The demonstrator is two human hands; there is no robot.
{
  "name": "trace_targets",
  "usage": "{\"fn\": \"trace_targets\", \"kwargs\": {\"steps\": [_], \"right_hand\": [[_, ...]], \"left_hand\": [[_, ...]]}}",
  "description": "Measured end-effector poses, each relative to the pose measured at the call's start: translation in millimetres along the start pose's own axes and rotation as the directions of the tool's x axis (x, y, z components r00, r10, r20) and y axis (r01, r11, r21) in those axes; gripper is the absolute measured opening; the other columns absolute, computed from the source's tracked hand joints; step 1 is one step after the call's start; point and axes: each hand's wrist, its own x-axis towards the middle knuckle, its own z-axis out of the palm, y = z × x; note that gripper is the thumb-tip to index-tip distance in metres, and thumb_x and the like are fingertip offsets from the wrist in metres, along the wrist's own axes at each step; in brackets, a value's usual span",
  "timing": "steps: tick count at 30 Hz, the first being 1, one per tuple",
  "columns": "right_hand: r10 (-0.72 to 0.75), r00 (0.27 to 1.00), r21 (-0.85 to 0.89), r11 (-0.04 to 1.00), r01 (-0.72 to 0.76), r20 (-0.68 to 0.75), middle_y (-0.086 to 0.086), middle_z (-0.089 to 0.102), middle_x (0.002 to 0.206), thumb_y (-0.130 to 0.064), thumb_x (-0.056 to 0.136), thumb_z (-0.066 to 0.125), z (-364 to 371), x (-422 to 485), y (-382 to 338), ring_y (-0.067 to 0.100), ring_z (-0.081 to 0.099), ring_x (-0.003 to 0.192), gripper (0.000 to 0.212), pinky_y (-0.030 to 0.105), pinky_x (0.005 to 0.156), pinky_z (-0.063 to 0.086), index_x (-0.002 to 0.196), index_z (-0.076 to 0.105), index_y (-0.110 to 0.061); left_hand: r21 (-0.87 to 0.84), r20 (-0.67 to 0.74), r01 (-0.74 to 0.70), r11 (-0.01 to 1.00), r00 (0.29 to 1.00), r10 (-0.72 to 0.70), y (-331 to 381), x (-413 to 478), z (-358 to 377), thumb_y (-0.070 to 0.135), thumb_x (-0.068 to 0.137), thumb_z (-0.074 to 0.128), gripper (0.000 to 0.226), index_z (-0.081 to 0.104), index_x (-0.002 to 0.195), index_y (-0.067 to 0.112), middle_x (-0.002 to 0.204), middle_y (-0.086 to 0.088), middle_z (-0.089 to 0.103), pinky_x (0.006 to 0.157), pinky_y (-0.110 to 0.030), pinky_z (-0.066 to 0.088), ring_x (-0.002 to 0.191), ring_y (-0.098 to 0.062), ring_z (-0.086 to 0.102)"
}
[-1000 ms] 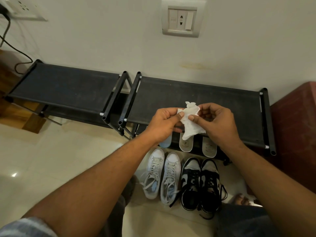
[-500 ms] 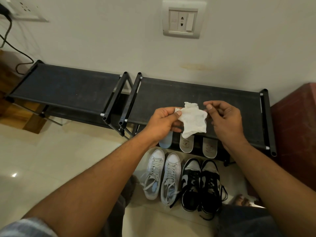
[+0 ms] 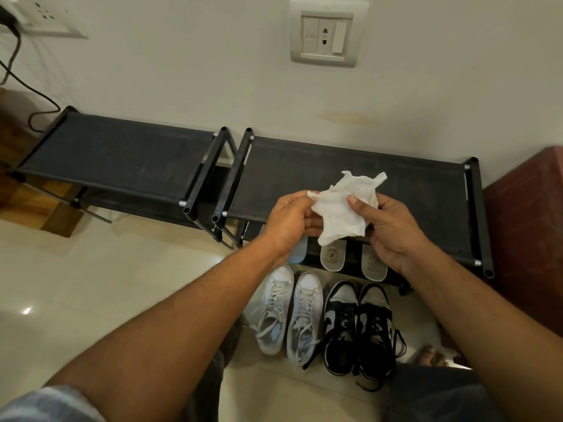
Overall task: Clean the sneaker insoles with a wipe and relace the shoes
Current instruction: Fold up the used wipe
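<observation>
I see left grip (image 3: 289,222) pinching wipe (image 3: 341,211) at its 9 o'clock edge, right grip (image 3: 393,229) pinching at 3 o'clock.

No wording can be read

The two grey insoles (image 3: 333,255) carry small printed marks, one with a touch of red, all too blurred to read. The black-and-white sneaker (image 3: 339,327) just beside the white pair (image 3: 304,312) shows a pale, curved, swoosh-shaped mark on its side; no lettering on it can be made out.
</observation>
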Motion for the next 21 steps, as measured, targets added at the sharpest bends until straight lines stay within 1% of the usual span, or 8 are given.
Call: {"fn": "trace_targets", "kwargs": {"steps": [2, 6, 8, 10, 12, 15, 17, 21], "right_hand": [[-0.019, 0.997, 0.026, 0.999, 0.021, -0.074, 0.010, 0.078, 0.114, -0.025, 0.078, 0.078, -1.3, 0.3, -1.9, 0.033, 0.075, 0.108, 0.042, 0.063, 0.098, 0.056, 0.117, 0.072, -0.009], [-0.066, 0.990, 0.021, 0.997, 0.069, -0.121, 0.009, 0.079, 0.111, -0.029, 0.080, 0.078, -3.6, 0.6, -4.0, 0.031, 0.076, 0.105, 0.040, 0.059, 0.093, 0.059, 0.114, 0.073, -0.009], [-0.096, 0.990, -0.034, 0.995, 0.093, -0.099, 0.009, 0.079, 0.110, -0.029, 0.084, 0.077, -2.9, -1.0, -4.6, 0.032, 0.076, 0.104, 0.037, 0.055, 0.089, 0.061, 0.115, 0.074, -0.009], [-0.117, 0.992, -0.103, 0.988, 0.111, -0.053, 0.011, 0.079, 0.108, -0.026, 0.089, 0.076, -1.3, -3.3, -4.4, 0.036, 0.076, 0.102, 0.031, 0.054, 0.085, 0.063, 0.115, 0.074, -0.008], [-0.140, 0.990, -0.148, 0.980, 0.135, -0.022, 0.013, 0.078, 0.105, -0.022, 0.093, 0.074, 0.9, -5.4, -3.7, 0.037, 0.076, 0.098, 0.026, 0.050, 0.079, 0.065, 0.114, 0.074, -0.006], [-0.155, 0.987, -0.152, 0.977, 0.149, -0.032, 0.012, 0.079, 0.106, -0.021, 0.094, 0.073, 1.8, -6.0, -3.7, 0.032, 0.077, 0.097, 0.024, 0.046, 0.078, 0.066, 0.112, 0.075, -0.006], [-0.142, 0.987, -0.108, 0.985, 0.134, -0.076, 0.012, 0.078, 0.109, -0.026, 0.095, 0.072, 0.3, -4.1, -4.8, 0.028, 0.076, 0.097, 0.025, 0.041, 0.079, 0.065, 0.111, 0.076, -0.007], [-0.072, 0.977, 0.086, 0.992, 0.091, -0.201, 0.014, 0.077, 0.115, -0.028, 0.097, 0.071, -3.1, -0.7, -7.8, 0.022, 0.072, 0.094, 0.022, 0.031, 0.074, 0.059, 0.111, 0.076, -0.012]], "left_hand": [[-0.019, -0.035, 0.003, 1.000, 0.999, -0.004, -2.4, 0.0, -0.1, 0.008, 0.109, 0.043, 0.028, 0.071, 0.102, 0.009, 0.072, -0.007, 0.076, 0.058, -0.028, 0.061, 0.063, -0.017, 0.074], [-0.002, 0.012, 0.073, 0.997, 0.997, -0.073, -1.9, -0.3, -3.6, 0.016, 0.109, 0.047, 0.029, 0.069, 0.117, 0.000, 0.094, -0.019, 0.079, 0.071, -0.035, 0.065, 0.079, -0.025, 0.078], [0.006, 0.067, 0.068, 0.998, 0.995, -0.068, -1.0, -0.6, -4.8, 0.023, 0.107, 0.058, 0.030, 0.068, 0.124, 0.000, 0.102, -0.016, 0.079, 0.076, -0.035, 0.065, 0.087, -0.025, 0.079], [0.014, 0.122, 0.024, 1.000, 0.992, -0.026, -2.3, 1.0, -7.2, 0.027, 0.097, 0.076, 0.043, 0.067, 0.132, 0.002, 0.115, -0.012, 0.079, 0.087, -0.039, 0.064, 0.104, -0.027, 0.078], [0.018, 0.159, 0.014, 1.000, 0.987, -0.017, -5.0, 3.3, -8.3, 0.023, 0.085, 0.085, 0.056, 0.066, 0.134, 0.004, 0.123, -0.013, 0.077, 0.096, -0.046, 0.062, 0.115, -0.030, 0.075], [-0.033, 0.098, 0.039, 0.999, 0.995, -0.036, -6.6, 5.1, -7.4, 0.012, 0.091, 0.081, 0.046, 0.066, 0.132, -0.001, 0.123, -0.017, 0.077, 0.087, -0.040, 0.065, 0.113, -0.031, 0.076], [-0.072, 0.022, 0.046, 0.996, 0.999, -0.045, -5.5, 6.4, -9.1, 0.012, 0.095, 0.078, 0.036, 0.069, 0.127, -0.001, 0.118, -0.017, 0.078, 0.084, -0.038, 0.066, 0.107, -0.031, 0.078], [-0.155, -0.086, 0.036, 0.987, 0.995, -0.050, -1.5, 9.2, -14.6, 0.010, 0.096, 0.077, 0.012, 0.070, 0.106, 0.007, 0.104, -0.015, 0.080, 0.066, -0.027, 0.063, 0.080, -0.021, 0.078]]}}
